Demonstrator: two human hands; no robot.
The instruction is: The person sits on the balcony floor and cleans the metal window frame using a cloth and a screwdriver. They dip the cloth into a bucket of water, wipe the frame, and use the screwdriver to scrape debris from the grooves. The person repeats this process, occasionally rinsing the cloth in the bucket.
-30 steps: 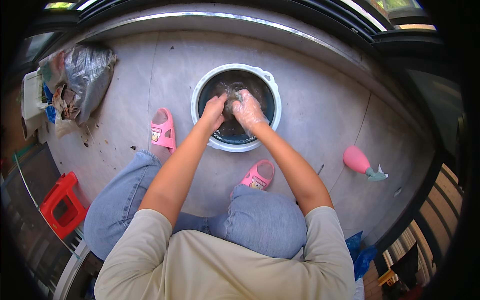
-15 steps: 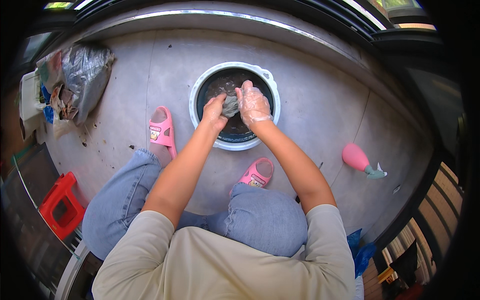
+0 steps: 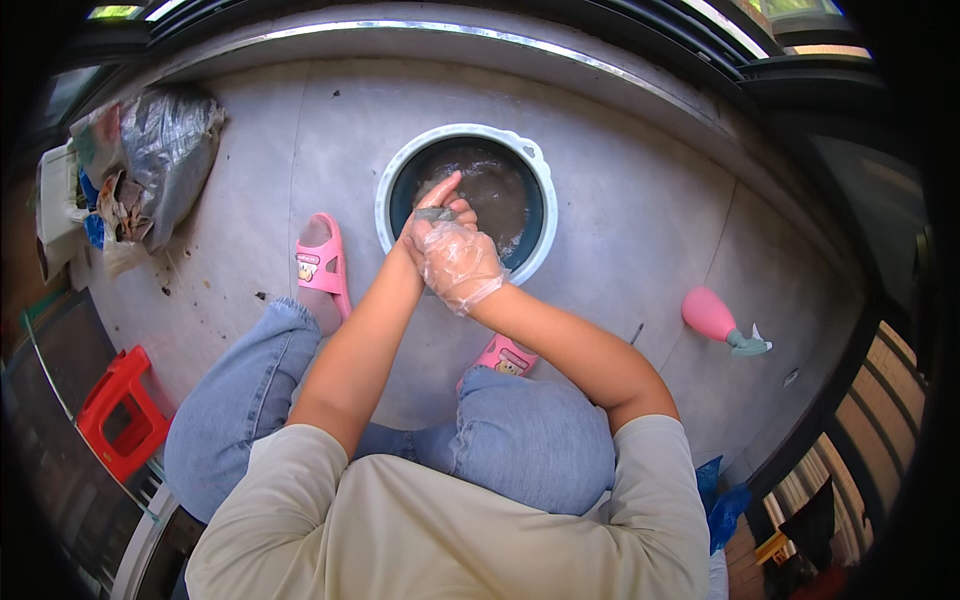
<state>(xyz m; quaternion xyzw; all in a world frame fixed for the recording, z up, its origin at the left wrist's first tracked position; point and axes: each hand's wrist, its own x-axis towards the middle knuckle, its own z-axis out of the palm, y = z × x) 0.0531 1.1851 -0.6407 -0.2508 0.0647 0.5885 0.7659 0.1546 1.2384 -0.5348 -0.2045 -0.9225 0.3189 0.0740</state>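
Over the near left part of a round basin (image 3: 549, 205) with a pale rim and dark inside, my two hands are together. My left hand (image 3: 447, 194) is bare, with one finger stretched out and the others loosely bent apart. My right hand (image 3: 460, 262), in a clear plastic glove, lies across the left palm and wrist. A small wet grey-green cloth (image 3: 434, 213) shows between them, pressed by the right fingers against the left hand; most of it is hidden. Murky brown water (image 3: 500, 195) stirs in the basin.
A pink spray bottle (image 3: 708, 312) lies on the grey tiled floor (image 3: 620, 190) at the right. Plastic bags (image 3: 180, 150) sit at the far left, a red stool (image 3: 125, 410) at the near left. My feet wear pink slippers (image 3: 335, 262). A raised ledge (image 3: 420, 45) runs behind.
Both hands have moved left and nearer, from above the water to the basin's near left rim. My right hand has crossed onto the left, bringing the cloth against it.
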